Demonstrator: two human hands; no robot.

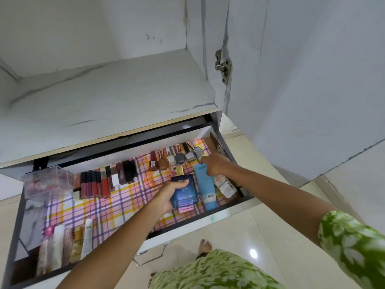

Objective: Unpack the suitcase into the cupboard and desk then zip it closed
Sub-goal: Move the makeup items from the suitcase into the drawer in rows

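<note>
**Q:** Inside the open drawer [227,202], what does each hand hold?

**A:** Left hand [169,195]: fingers curled over the top edge of a dark blue box [186,191], with smaller pink and blue packets stacked under it. The box lies flat on the checked liner [116,205], right of centre. Its long axis runs front to back, and the printed top end points toward the back of the drawer.

**Q:** And the right hand [214,164]?

**A:** Fingers curled, pinching the top end of a light blue tube [205,188]. The tube lies just beside the box on its right. Its long axis runs front to back, barcode end toward the drawer front.

**Q:** What lies to the right of the tube?

**A:** A clear bottle [226,185] with a barcode label, lying against the right drawer wall. Whether the hand also touches it cannot be told.

**Q:** Other contents?

**A:** Nail polish bottles [177,157] in a row at the back right. Lipsticks [98,184] in a row at the centre left. A clear plastic box [46,182] at the back left corner. Upright tubes [66,245] at the front left. Above the drawer is a white cupboard shelf [104,97].
</note>
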